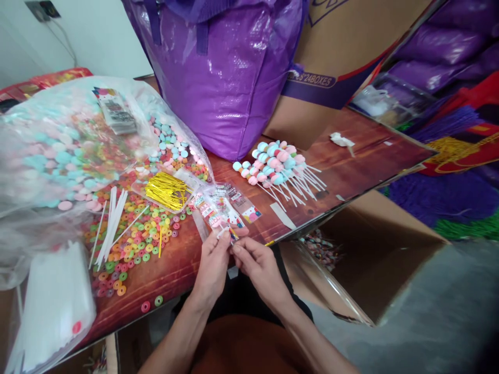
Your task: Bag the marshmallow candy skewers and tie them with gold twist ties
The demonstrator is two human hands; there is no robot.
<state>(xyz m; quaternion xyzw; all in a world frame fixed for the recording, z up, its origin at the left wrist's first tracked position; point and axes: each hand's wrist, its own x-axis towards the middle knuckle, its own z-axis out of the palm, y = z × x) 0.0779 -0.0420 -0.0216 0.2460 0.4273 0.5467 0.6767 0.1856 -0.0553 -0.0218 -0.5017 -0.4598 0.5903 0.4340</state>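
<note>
My left hand (213, 262) is closed on the gathered lower end of a small printed clear candy packet (218, 205), which has pink and blue candy inside. My right hand (253, 259) pinches at the same gathered end, its fingertips close beside the left thumb. What lies between the right fingertips is mostly hidden. Under and beyond the packet lie flat printed wrappers (244, 200). To the left is a tray of gold twist ties (167, 191). A pile of marshmallow candy sticks (278, 163) with white stems lies to the right.
Loose ring candies (136, 236) and white sticks (111, 228) cover the left of the table. Behind are a big candy bag (58, 140), a purple bag (222, 78) and a carton (312, 98). An open box (374, 249) stands below the right edge. White sticks fill a bag (54, 306).
</note>
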